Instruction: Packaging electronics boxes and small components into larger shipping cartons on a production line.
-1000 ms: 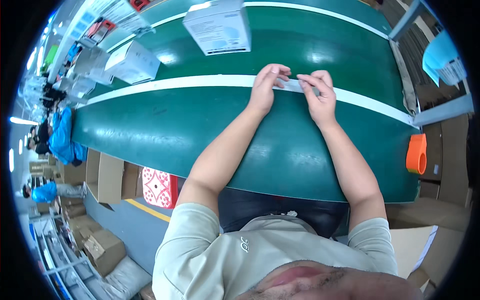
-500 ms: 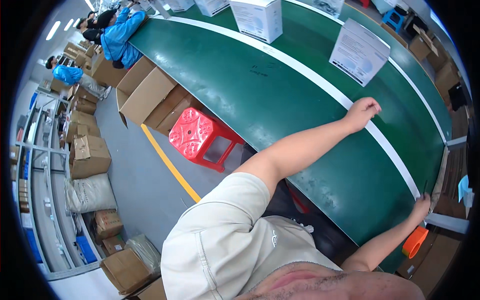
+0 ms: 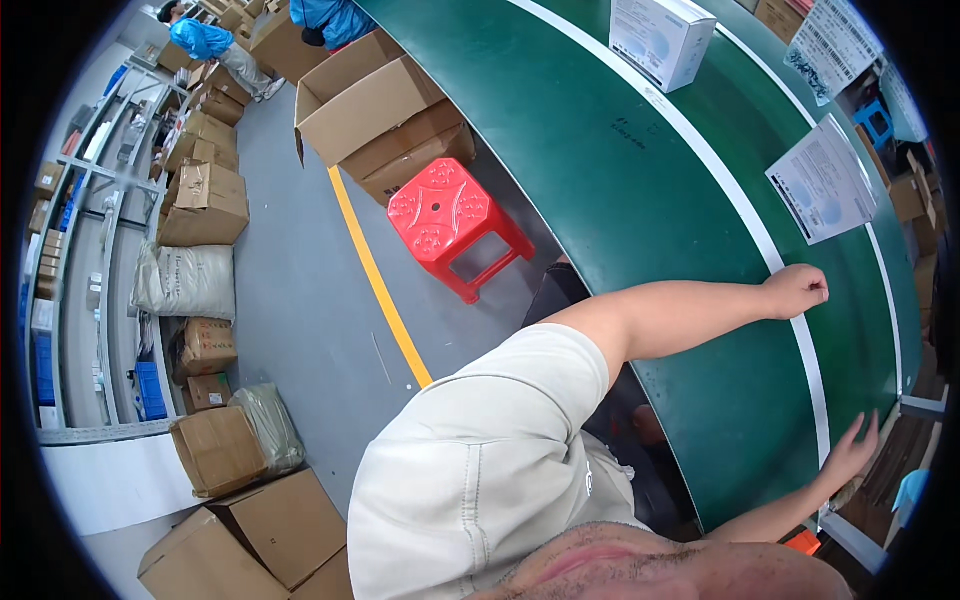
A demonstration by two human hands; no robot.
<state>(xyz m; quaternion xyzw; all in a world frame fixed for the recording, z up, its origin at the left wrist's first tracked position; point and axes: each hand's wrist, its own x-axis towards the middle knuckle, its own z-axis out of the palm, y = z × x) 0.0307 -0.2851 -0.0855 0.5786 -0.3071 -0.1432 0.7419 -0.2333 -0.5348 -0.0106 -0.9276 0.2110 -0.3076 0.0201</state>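
My left hand (image 3: 797,291) is curled into a loose fist, with nothing seen in it. It is over the white line (image 3: 768,250) along the green conveyor (image 3: 640,190), and I cannot tell whether it touches the surface. My right hand (image 3: 850,455) is open, its fingers spread and pointing up near the conveyor's right end, holding nothing. Beyond my left hand a white printed carton (image 3: 825,185) stands on the belt. Another white carton (image 3: 660,42) stands farther back.
A red plastic stool (image 3: 440,205) and open cardboard boxes (image 3: 375,115) stand along the conveyor's left edge. Shelving (image 3: 105,250) and stacked cartons (image 3: 208,205) line the far left. An orange object (image 3: 803,542) shows beside my right forearm. A person in blue (image 3: 200,38) stands at the back.
The view has swung right, shifting the stool and boxes across it. My left hand has closed more. My right hand's fingers have spread. The nearer carton stands farther right in view.
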